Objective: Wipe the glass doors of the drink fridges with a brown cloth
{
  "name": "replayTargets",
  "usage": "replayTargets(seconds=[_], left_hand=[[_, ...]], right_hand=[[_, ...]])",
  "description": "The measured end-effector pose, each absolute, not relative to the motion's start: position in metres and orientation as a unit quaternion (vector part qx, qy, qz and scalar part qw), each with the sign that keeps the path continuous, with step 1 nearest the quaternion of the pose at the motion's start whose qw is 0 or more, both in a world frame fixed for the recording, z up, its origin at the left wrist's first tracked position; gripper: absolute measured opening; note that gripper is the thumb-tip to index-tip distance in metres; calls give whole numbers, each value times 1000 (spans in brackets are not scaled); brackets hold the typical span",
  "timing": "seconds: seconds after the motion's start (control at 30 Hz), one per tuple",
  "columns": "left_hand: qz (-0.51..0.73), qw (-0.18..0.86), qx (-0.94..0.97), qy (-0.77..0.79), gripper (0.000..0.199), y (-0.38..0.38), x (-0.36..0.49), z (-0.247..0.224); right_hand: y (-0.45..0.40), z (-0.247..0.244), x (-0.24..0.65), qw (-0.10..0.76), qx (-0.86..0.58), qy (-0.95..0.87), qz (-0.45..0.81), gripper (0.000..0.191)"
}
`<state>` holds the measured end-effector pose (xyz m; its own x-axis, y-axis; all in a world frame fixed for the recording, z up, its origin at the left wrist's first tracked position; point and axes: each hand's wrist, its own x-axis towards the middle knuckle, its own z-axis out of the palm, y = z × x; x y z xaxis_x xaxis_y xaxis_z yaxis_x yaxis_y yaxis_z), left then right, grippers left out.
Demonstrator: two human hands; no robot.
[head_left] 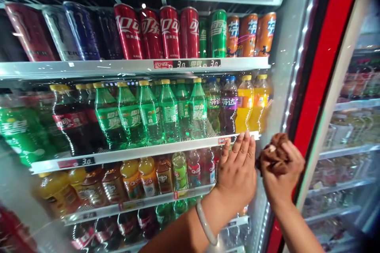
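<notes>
My left hand (237,170), with a pale bangle (206,221) at its wrist, is stretched flat, its fingers pointing up. Its fingertips are at the right end of a white shelf edge (166,148); whether they touch it I cannot tell. Just to the right, my right hand (286,174) is closed around a crumpled brown cloth (274,150), near the cooler's right inner wall. Above my left fingers stand yellow soda bottles (245,102) and a purple soda bottle (228,104).
Green soda bottles (170,114) and cola bottles (68,120) fill the same shelf. Cans (170,33) line the shelf above, juice bottles (147,176) the one below. A red door frame (317,71) with a lit strip borders the right; another shelving unit (350,154) shows beyond.
</notes>
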<state>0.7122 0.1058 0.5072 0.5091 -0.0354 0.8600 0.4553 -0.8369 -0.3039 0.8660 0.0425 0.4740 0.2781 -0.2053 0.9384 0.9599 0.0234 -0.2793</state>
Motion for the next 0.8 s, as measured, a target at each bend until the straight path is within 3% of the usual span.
replayTargets(seconds=[0.13,0.23,0.33,0.43,0.53,0.63,0.8], left_hand=[[-479,252,-830,-136,67,102,717,516],[-472,248,-837,-121,70,98,720,530],[-474,247,-837,-116,70,97,720,542],[-478,260,-831,-114,68,97,719,551],[-498,263,-818,-117,67,99,716,563],[-518,246,-810,-123,72,103,711,578],[-517,239,-810,-140,72,111,706,583]], right_hand=[[44,498,860,539,-469,-494,-495,52],[38,519,880,514,-457,-503,-524,59],[37,513,886,548,-481,-429,-533,66],[42,506,871,573,-487,-411,-516,58],[45,533,867,521,-446,-503,-526,50],[43,570,882,493,-422,-509,-565,53],[48,557,877,565,-444,-416,-557,53]])
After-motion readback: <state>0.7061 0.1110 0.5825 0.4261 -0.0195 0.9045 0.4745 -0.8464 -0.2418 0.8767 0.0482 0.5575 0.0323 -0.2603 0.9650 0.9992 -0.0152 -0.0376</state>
